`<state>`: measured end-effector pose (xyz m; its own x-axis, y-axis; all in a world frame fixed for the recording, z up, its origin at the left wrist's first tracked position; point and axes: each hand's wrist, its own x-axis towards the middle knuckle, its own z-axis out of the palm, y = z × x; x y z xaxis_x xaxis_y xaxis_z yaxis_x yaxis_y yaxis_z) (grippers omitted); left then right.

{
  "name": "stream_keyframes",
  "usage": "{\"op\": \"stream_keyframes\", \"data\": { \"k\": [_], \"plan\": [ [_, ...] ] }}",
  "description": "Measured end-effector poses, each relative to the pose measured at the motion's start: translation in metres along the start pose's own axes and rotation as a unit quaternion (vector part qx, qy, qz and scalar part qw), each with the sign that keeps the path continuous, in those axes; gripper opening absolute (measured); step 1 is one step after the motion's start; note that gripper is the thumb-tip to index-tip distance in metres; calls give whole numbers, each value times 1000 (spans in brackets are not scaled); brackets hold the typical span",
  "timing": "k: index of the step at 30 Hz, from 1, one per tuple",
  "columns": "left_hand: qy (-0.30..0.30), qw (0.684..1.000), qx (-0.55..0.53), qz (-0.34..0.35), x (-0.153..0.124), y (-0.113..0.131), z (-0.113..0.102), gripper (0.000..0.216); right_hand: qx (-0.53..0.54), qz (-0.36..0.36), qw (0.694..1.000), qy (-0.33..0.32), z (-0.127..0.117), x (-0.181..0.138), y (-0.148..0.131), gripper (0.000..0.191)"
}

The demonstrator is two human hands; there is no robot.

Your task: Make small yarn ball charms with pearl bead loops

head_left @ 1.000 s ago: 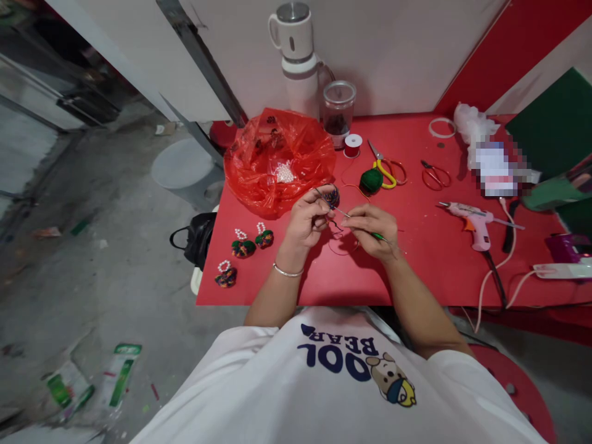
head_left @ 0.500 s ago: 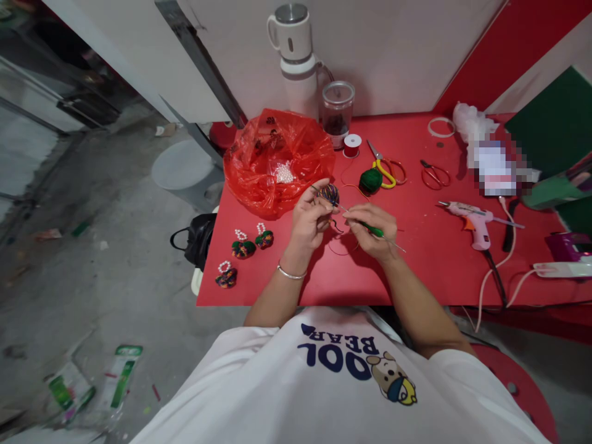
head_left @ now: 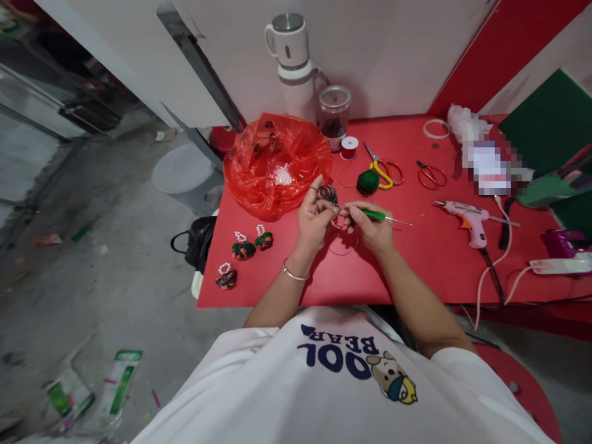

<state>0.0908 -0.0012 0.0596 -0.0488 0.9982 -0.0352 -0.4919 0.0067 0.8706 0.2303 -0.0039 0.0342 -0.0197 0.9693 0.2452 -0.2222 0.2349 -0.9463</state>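
Observation:
My right hand is closed around the green handle of a crochet hook, whose thin metal shaft points out to the right. Close beside it, my left hand pinches dark yarn between thumb and fingers, with its index finger raised. Both sets of fingertips nearly meet, so the hook's working tip and the small yarn piece are mostly hidden. A multicoloured yarn ball lies just beyond my left fingers. Further right sits a green yarn ball. A thin strand curves over the table below my hands.
On the red table are a red plastic bag with white beads, several pompom pieces with bead loops, a thread spool, yellow-and-red scissors, pliers, a pink glue gun and a jar.
The crochet hook has swung from sloping down rightward to nearly level. My right hand has shifted slightly left and my left hand slightly right; its index finger stands higher.

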Motion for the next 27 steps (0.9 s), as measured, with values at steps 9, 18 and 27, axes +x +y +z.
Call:
{"op": "stream_keyframes", "data": {
  "k": [9, 18, 27],
  "plan": [
    [26, 998, 26, 46, -6, -2, 7, 102, 11, -30, 997, 74, 13, -6, 12, 28],
    [28, 994, -71, -74, 1, 11, 3, 100, -91, -117, 988, 39, 10, -14, 4, 20],
    [18, 992, -87, -91, 2, 23, -7, 77, -201, -223, 954, -18, -2, -3, -8, 16]
  ]
}}
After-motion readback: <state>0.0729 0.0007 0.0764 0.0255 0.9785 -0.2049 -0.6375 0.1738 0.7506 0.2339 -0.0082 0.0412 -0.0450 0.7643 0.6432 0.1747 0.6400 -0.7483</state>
